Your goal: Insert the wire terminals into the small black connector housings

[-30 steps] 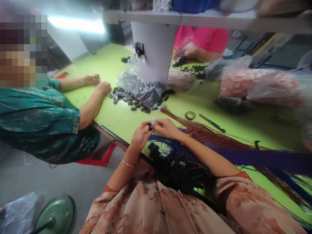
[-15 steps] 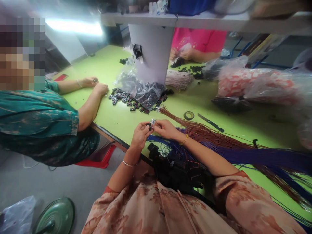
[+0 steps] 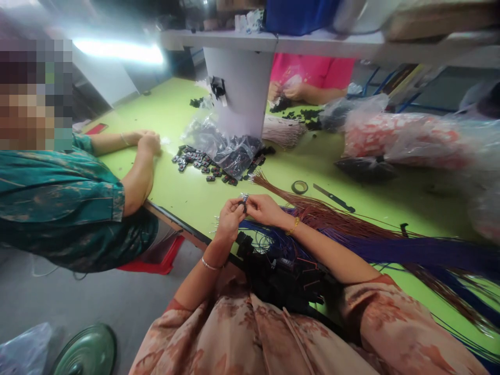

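Observation:
My left hand (image 3: 229, 219) is closed on a small black plastic connector (image 3: 242, 205), mostly covered by the fingers. Right against it, my right hand (image 3: 266, 210) pinches a few wires whose silvery metal terminals (image 3: 244, 197) stick up between the two hands. Whether a terminal sits inside the connector I cannot tell. Blue wires (image 3: 262, 232) run beneath my hands and off to the right. Beyond them lies a long bundle of brown wires (image 3: 320, 214), its terminal ends pointing left. A dark heap of black parts (image 3: 283, 281) rests at the table edge by my lap.
Black connectors (image 3: 195, 160) lie scattered beside a clear bag (image 3: 236, 156) on the green table. Tape (image 3: 300, 187) and a knife (image 3: 334, 198) lie farther right, before bagged orange-and-white parts (image 3: 402, 138). One co-worker (image 3: 58, 198) sits left, another (image 3: 312, 73) opposite. A shelf (image 3: 332, 47) overhangs.
My left hand has turned slightly, and the connector now sits closer to the terminals in my right hand. The co-worker on the left has brought both hands together. The view has shifted slightly.

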`<state>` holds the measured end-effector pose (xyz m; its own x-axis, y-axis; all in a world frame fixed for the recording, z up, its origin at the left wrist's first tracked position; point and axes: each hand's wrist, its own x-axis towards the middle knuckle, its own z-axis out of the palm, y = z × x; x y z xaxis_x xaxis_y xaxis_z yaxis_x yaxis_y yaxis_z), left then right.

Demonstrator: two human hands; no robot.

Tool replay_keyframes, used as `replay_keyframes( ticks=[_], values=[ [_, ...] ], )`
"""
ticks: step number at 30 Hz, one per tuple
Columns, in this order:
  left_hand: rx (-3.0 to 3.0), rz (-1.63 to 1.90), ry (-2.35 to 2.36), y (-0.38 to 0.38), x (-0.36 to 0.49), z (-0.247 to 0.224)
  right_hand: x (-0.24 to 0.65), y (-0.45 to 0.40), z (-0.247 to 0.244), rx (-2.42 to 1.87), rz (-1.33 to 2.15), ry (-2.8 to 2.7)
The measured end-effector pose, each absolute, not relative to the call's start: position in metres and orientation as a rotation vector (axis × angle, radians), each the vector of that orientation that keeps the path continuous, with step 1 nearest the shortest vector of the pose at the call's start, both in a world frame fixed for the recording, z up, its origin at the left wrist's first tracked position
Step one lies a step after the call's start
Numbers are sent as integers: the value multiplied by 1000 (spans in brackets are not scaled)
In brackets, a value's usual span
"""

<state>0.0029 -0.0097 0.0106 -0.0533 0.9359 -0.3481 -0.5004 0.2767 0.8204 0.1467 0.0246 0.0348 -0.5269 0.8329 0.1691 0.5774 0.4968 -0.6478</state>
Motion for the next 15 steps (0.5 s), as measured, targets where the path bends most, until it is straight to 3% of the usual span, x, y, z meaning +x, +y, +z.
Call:
replay_keyframes(
  ticks=[4, 8, 10, 15],
  values=[
    [529, 1220, 1028, -10, 5, 8, 160, 45, 39, -1251, 740, -2332],
    [521, 1210, 1012, -7, 3, 8, 183, 80, 35, -1830, 379, -2173],
    [509, 1202, 1011, -6, 2, 8, 191, 90, 29, -1991, 368, -2175],
    [500, 1200, 1003, -5, 0, 8, 198, 93, 23, -1970, 387, -2244]
  ],
)
